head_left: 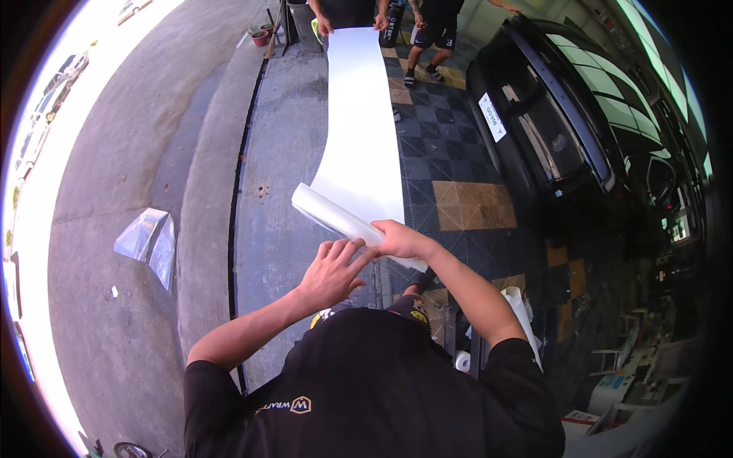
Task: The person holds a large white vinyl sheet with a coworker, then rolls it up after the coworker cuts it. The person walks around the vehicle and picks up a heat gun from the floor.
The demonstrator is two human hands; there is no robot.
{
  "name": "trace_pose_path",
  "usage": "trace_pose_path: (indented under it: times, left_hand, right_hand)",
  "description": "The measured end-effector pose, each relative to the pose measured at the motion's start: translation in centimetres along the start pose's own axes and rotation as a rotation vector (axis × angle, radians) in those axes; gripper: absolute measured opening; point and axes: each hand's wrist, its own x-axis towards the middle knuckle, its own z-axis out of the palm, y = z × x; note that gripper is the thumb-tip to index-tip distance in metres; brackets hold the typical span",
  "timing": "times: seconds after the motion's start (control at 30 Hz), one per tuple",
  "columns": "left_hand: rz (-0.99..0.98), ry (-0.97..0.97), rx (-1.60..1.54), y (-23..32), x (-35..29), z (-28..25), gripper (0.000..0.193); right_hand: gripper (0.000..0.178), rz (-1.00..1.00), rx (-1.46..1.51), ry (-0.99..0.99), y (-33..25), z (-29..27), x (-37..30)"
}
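A long white sheet of film (360, 114) stretches away from me, its near end wound into a roll (336, 214) that lies slantwise across my front. My right hand (398, 240) grips the roll near its right end, fingers wrapped over the top. Beside it, my left hand (330, 275) has its fingers spread at the roll's near side, close to the right thumb; whether the fingertips touch the roll I cannot tell. At the far end, another person's two hands (325, 27) hold the sheet's corners.
A dark car (550, 114) with its rear toward the sheet stands at right. Another person (434, 38) is beside it. Crumpled see-through plastic (149, 244) lies on the concrete at left, past a long floor channel (243, 168). Potted plants (261, 37) stand far back.
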Motion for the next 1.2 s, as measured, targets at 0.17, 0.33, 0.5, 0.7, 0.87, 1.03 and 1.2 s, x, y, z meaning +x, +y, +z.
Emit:
trace_pose_path:
  times: [0.17,0.33,0.5,0.7,0.87,1.03,1.2]
  left_hand:
    - [0.116,0.446,-0.016,-3.2,2.8,2.5,0.059]
    - [0.109,0.686,-0.151,-4.9,3.3,5.0,0.042]
    - [-0.257,0.290,-0.117,-9.8,-5.0,13.4,0.027]
    - [-1.246,0.013,-0.064,-18.6,-20.5,22.8,0.017]
    - [-0.677,0.091,0.011,-19.1,-24.0,27.7,0.041]
    - [-0.587,-0.566,-0.344,-15.1,-23.0,30.8,0.043]
    - [-0.710,-1.318,-0.933,-10.5,-26.8,26.1,0.045]
  right_hand:
    - [0.061,0.171,0.366,-0.168,-1.2,-2.5,0.6]
    - [0.054,0.082,0.239,-0.143,-7.2,-8.7,-0.1]
    - [0.054,-0.112,0.004,-0.057,-16.1,-20.7,-4.3]
    - [0.063,-0.189,-0.140,0.366,-26.9,-32.5,-14.5]
    - [0.065,-0.203,-0.127,0.376,-27.1,-32.2,-17.1]
    - [0.059,-0.185,-0.057,0.265,-23.6,-30.4,-14.8]
    - [0.056,-0.037,-0.082,0.244,-22.1,-28.5,-13.4]
